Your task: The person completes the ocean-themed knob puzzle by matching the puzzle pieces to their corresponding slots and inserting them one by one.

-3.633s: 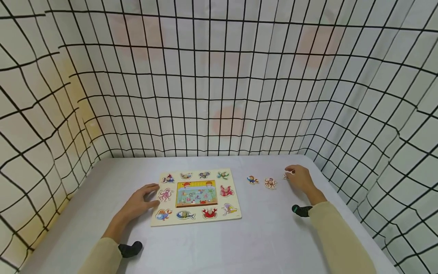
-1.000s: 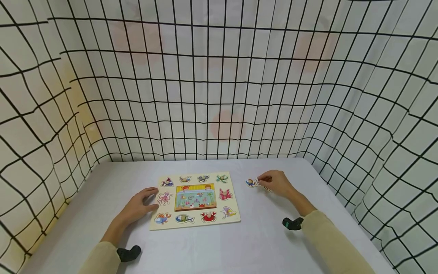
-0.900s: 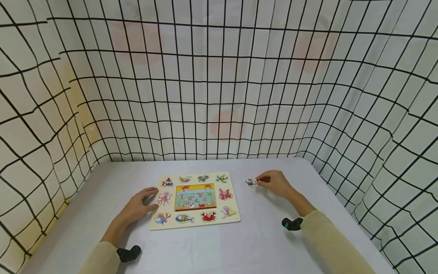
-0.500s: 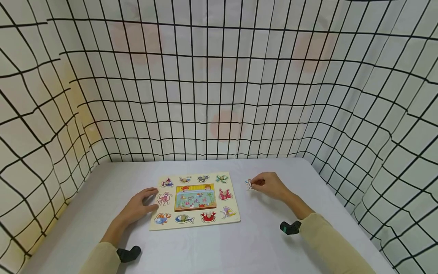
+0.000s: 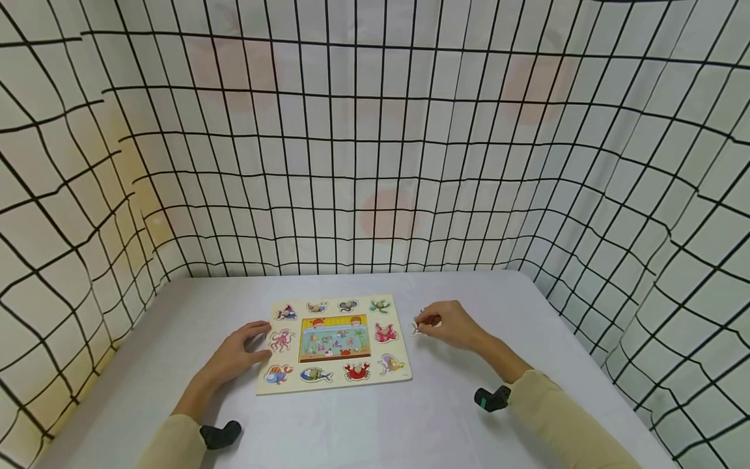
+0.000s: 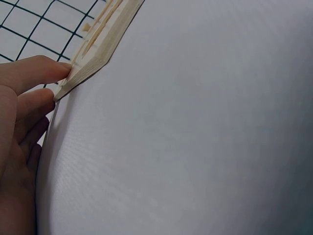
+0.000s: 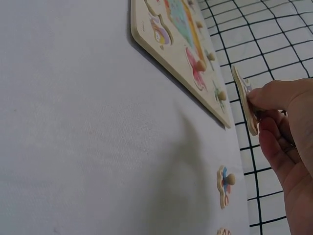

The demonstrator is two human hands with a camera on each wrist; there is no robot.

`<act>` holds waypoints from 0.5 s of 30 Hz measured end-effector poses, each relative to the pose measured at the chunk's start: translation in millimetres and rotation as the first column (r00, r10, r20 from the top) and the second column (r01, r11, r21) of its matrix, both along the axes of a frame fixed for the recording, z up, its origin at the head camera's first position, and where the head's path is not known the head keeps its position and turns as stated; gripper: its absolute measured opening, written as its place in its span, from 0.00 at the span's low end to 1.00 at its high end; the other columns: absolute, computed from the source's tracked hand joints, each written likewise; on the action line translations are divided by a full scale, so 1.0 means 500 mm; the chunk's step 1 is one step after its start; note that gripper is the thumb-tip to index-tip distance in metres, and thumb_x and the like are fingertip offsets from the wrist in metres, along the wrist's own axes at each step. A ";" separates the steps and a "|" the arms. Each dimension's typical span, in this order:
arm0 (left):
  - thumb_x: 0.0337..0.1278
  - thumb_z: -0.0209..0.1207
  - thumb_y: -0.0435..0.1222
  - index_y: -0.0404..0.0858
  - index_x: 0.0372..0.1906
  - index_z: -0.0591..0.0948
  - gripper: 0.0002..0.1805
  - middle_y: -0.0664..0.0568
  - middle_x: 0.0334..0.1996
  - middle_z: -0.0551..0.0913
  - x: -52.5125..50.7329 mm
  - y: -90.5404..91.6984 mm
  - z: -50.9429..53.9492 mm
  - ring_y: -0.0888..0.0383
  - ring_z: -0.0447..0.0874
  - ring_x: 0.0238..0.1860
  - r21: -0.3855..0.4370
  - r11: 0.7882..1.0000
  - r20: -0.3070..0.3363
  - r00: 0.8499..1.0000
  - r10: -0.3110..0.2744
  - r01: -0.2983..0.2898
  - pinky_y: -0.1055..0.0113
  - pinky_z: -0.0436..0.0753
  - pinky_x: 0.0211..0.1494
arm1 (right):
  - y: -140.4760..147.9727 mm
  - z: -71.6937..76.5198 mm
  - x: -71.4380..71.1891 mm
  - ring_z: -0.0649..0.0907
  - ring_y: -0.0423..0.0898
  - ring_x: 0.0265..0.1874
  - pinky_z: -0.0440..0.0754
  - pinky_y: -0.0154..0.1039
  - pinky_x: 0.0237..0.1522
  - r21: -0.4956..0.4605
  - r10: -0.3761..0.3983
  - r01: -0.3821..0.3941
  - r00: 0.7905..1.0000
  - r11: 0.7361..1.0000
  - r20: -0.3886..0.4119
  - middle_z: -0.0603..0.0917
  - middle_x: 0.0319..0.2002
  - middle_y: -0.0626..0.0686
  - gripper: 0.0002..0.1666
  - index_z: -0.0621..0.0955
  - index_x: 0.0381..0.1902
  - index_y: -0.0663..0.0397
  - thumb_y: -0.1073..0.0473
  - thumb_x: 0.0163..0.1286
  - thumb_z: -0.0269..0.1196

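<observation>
A light wooden peg puzzle board (image 5: 404, 372) with sea-animal pictures round an aquarium scene lies flat on the table. My left hand (image 5: 234, 355) is at its left side, thumb and finger touching the board's edge (image 6: 93, 66) in the left wrist view. Just right of the board, my right hand (image 5: 451, 324) pinches a small flat puzzle piece (image 7: 243, 100) above the table; its picture is mostly turned away. In the right wrist view, a starfish-shaped red piece (image 7: 195, 71) with a knob sits in the board. A fish-shaped recess (image 7: 160, 32) near the corner shows no knob.
Below the held piece, a blue-and-orange puzzle piece (image 7: 224, 186) with a wooden knob lies on the white table (image 5: 351, 430). Part of another piece (image 7: 224, 231) shows at the view's lower edge. Black wire mesh (image 5: 375, 163) over white cloth encloses the back and sides.
My right hand took a piece from the far right of the table and carried it left, past the other loose pieces, towards the board. The left hand stays at the board's edge.
</observation>
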State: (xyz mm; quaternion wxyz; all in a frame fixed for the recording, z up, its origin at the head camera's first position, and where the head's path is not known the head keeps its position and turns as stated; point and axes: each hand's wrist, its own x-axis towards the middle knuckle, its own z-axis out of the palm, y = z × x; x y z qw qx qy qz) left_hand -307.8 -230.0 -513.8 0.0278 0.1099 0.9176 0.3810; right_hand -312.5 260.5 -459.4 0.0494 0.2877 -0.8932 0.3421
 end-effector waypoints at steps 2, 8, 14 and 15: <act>0.59 0.70 0.42 0.31 0.72 0.73 0.38 0.36 0.75 0.66 0.000 0.000 0.000 0.31 0.53 0.77 0.000 1.000 0.000 1.000 0.000 0.000 0.32 0.54 0.75 | -0.006 -0.002 0.002 0.83 0.39 0.34 0.86 0.34 0.38 0.010 0.011 -0.011 1.000 1.000 0.003 0.87 0.36 0.42 0.07 0.90 0.43 0.57 0.65 0.66 0.72; 0.59 0.70 0.42 0.31 0.72 0.73 0.38 0.36 0.75 0.65 -0.001 -0.001 -0.001 0.31 0.53 0.77 -0.002 1.000 0.001 1.000 0.002 -0.002 0.32 0.54 0.75 | -0.025 -0.009 0.008 0.83 0.38 0.35 0.88 0.41 0.41 0.031 0.047 -0.048 0.999 0.998 0.010 0.87 0.37 0.42 0.08 0.90 0.44 0.58 0.65 0.67 0.72; 0.59 0.70 0.42 0.31 0.72 0.73 0.38 0.36 0.75 0.65 0.000 0.000 -0.001 0.32 0.52 0.77 -0.004 1.000 0.009 1.000 0.010 -0.010 0.32 0.53 0.76 | -0.047 -0.014 0.017 0.83 0.37 0.35 0.88 0.40 0.43 0.038 0.105 -0.106 0.994 0.994 0.022 0.88 0.38 0.42 0.07 0.91 0.43 0.57 0.64 0.67 0.72; 0.59 0.70 0.42 0.31 0.72 0.73 0.38 0.36 0.75 0.65 0.000 0.000 0.000 0.32 0.52 0.77 -0.006 1.000 0.009 1.000 0.011 -0.011 0.32 0.53 0.75 | -0.051 -0.016 0.019 0.83 0.37 0.35 0.87 0.38 0.43 0.039 0.115 -0.116 0.993 0.992 0.023 0.88 0.38 0.42 0.07 0.91 0.42 0.56 0.64 0.67 0.72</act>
